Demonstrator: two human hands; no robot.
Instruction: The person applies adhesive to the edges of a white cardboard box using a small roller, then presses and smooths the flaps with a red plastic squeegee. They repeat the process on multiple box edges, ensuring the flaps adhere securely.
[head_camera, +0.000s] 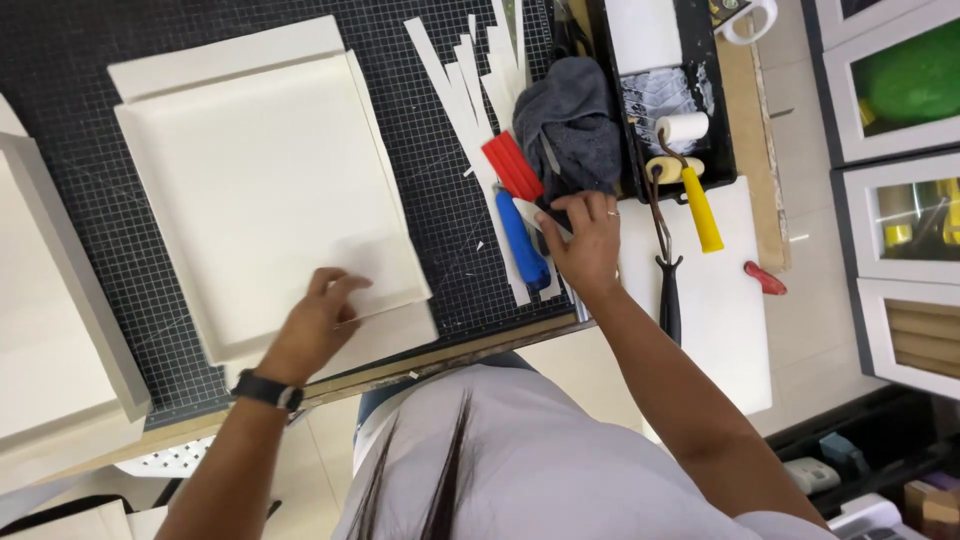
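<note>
Paper strips and grey cloth flank right hand.

left hand pressing white board | right hand gripping blade beside blue-handled tool

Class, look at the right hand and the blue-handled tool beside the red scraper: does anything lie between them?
Nothing visible does. The right hand already rests at the blue-handled tool, its fingers on a thin blade-like piece beside it.
</note>
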